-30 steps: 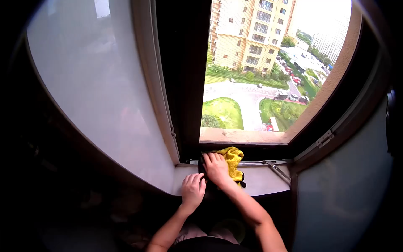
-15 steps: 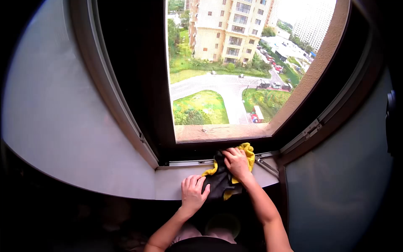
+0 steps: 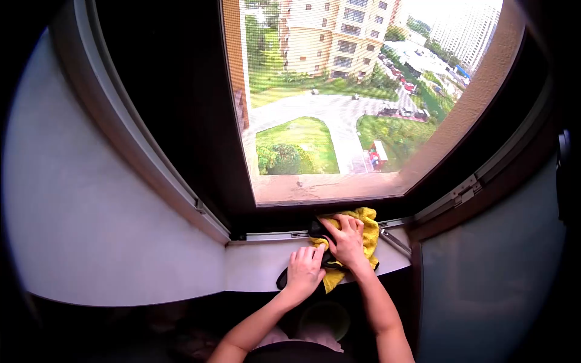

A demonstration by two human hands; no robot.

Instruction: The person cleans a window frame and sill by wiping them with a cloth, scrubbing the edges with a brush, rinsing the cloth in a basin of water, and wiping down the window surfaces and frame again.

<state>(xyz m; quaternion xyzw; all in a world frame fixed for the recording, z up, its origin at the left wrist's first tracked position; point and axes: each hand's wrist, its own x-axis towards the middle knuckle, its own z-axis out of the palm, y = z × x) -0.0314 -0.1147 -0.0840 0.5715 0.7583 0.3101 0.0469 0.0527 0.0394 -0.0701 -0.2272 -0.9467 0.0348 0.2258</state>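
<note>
A yellow-and-black cloth (image 3: 370, 236) lies bunched on the window sill, against the lower frame. My right hand (image 3: 348, 243) grips it from above, with the fingers toward the frame and a black patch beside the thumb. My left hand (image 3: 304, 270) is closed on the near left part of the cloth, its fingertips close to the right hand. A black end of the cloth sticks out left of the left hand. Parts under both palms are hidden.
The white sill (image 3: 254, 266) runs along a dark window frame with a metal track (image 3: 269, 236). A hinged metal stay (image 3: 394, 241) sits right of the cloth. An opened glass pane (image 3: 490, 278) stands at the right. Below the sill is a dim round basin (image 3: 327, 317).
My left hand has moved right and closer to my right hand. More of the cloth's yellow side now shows, and its black part is folded under. The view has shifted slightly.
</note>
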